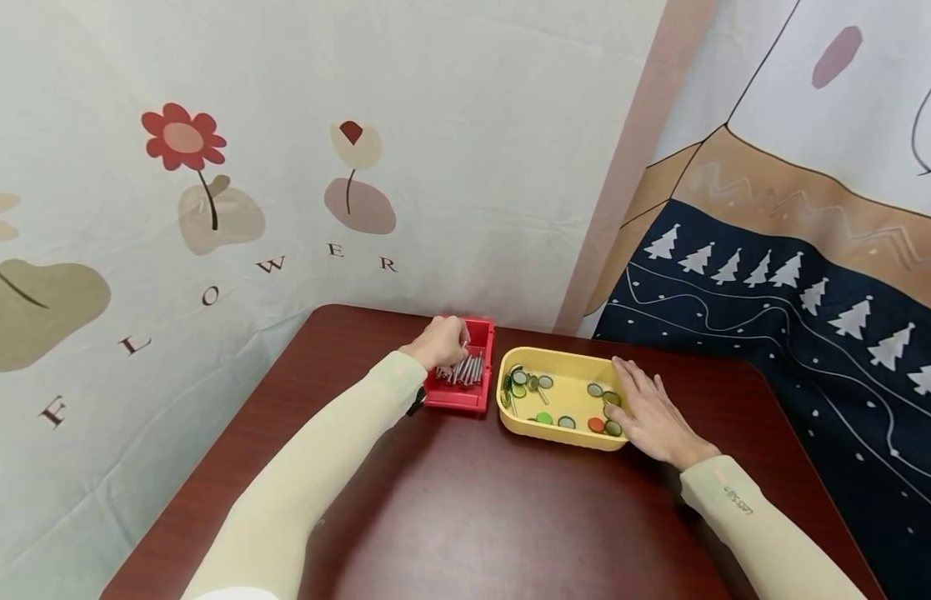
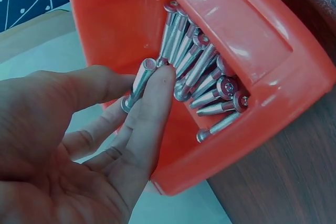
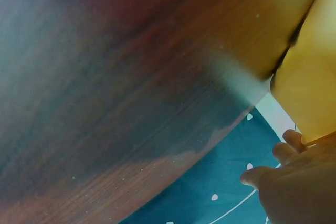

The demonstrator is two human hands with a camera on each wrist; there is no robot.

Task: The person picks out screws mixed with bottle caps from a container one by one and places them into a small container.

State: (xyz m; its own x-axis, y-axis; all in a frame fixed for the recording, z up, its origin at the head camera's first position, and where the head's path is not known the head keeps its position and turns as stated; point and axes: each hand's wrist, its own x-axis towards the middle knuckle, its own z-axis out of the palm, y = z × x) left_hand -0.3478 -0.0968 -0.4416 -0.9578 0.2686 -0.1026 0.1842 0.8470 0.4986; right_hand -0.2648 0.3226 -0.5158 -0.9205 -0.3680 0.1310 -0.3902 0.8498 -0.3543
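Observation:
My left hand (image 1: 441, 342) reaches into a red bin (image 1: 456, 402) and pinches a metal screw (image 2: 139, 83) between thumb and index finger. Beside those fingers, several similar silver screws (image 2: 202, 80) lie in a row inside the bin. To its right stands a yellow tray (image 1: 558, 435) with bottle caps (image 1: 566, 422) scattered over its floor, some green, one orange-red, and a few screws among those at its left end. My right hand (image 1: 651, 418) lies with extended fingers against the tray's right rim; the right wrist view shows its fingers beside the yellow wall (image 3: 310, 77).
Both containers stand towards the far side of a dark reddish-brown table (image 1: 480, 517). Behind it hangs a pale cloth (image 1: 465, 150) printed with flowers and letters. A dark blue cloth (image 1: 705, 317) with white trees hangs at the right.

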